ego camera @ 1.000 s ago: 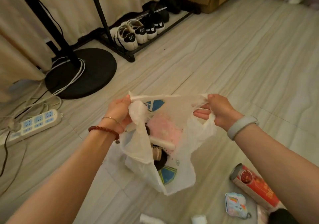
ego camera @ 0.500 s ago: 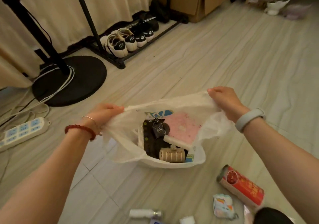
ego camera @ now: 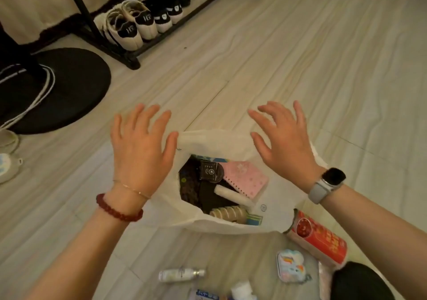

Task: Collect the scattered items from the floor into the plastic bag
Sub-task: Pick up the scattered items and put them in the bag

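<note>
Partly done: the plastic bag (ego camera: 221,224) holds a pink notebook (ego camera: 246,179); both hands, left (ego camera: 141,151) and right (ego camera: 284,142), hover with fingers spread, holding nothing. A red can (ego camera: 316,237), spray bottle (ego camera: 180,274) and rainbow case (ego camera: 291,266) remain on the floor (ego camera: 300,68).

1. A small round stamp, too small to read, is printed on the white plastic bag (ego camera: 272,216).
2. The red canister (ego camera: 320,238) bears yellow lettering, blurred and illegible.
3. Beige sneakers (ego camera: 129,28) show black heel patches with unclear white marks.

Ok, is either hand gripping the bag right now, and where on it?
Neither. The left hand and right hand are spread open above the plastic bag, fingers straight, with no grip on it. The bag lies open on the floor.
</note>
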A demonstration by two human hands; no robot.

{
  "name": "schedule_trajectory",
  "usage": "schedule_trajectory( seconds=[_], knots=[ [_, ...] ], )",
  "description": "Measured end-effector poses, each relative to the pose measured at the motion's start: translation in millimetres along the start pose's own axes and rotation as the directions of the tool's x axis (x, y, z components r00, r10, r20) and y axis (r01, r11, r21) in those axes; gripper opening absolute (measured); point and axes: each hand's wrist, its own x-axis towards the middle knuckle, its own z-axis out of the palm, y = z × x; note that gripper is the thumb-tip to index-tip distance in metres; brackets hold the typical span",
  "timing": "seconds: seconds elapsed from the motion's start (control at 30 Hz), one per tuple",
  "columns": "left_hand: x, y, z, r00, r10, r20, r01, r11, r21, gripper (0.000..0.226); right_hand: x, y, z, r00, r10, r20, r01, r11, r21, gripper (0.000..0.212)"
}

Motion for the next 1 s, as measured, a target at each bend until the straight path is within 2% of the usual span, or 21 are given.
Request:
schedule_trajectory(
  seconds=[0.07, 0.13, 0.27, 0.33, 0.4, 0.5, 0.6, 0.87, 0.93, 1.0],
  knots=[
    [-21.6, 13.1, 14.2, 0.975, 0.15, 0.165, -0.163, 0.984, 0.068, 0.057, -17.0, -5.9, 1.9, 0.972, -0.108, 0.207, 0.106, 0.994, 0.024, 0.057],
    [-42.7, 18.5, 38.9, 0.912, 0.147, 0.382, -0.202, 0.974, 0.107, 0.075, -37.1, -3.1, 13.1, 0.91, -0.126, 0.396, 0.139, 0.99, -0.006, 0.072],
    [-70.3, -0.8, 84.1, 0.826, 0.109, 0.553, -0.225, 0.963, 0.146, 0.081, -72.9, 13.0, 39.0, 0.853, -0.221, 0.473, 0.293, 0.953, -0.083, 0.079],
    [-72.3, -14.9, 96.0, 0.804, 0.093, 0.588, -0.211, 0.968, 0.136, 0.077, -77.8, 18.2, 47.8, 0.826, -0.23, 0.514, 0.352, 0.923, -0.153, 0.078],
    [-66.1, -21.4, 101.5, 0.804, 0.101, 0.586, -0.212, 0.969, 0.123, 0.072, -70.9, 21.5, 54.2, 0.82, -0.183, 0.542, 0.34, 0.918, -0.205, 0.076],
    [-51.6, -26.7, 108.2, 0.839, 0.142, 0.526, -0.241, 0.962, 0.125, 0.069, -52.7, 30.1, 62.9, 0.809, -0.054, 0.586, 0.247, 0.935, -0.255, 0.065],
    [-30.1, -30.8, 112.8, 0.839, 0.113, 0.532, -0.225, 0.963, 0.149, 0.069, -34.7, 28.3, 67.5, 0.769, 0.124, 0.627, 0.129, 0.931, -0.342, 0.053],
    [15.2, -40.9, 129.0, 0.832, 0.062, 0.551, -0.239, 0.937, 0.255, 0.069, -9.4, 25.3, 89.7, 0.697, 0.321, 0.641, -0.064, 0.918, -0.391, 0.051],
    [19.5, -36.7, 126.3, 0.831, 0.037, 0.554, -0.214, 0.942, 0.259, 0.068, -9.1, 22.8, 92.0, 0.686, 0.331, 0.649, -0.103, 0.926, -0.363, 0.052],
    [15.5, -28.3, 117.7, 0.849, 0.031, 0.527, -0.158, 0.967, 0.199, 0.066, -14.2, 15.5, 88.2, 0.708, 0.299, 0.639, -0.14, 0.947, -0.288, 0.056]
  ],
)
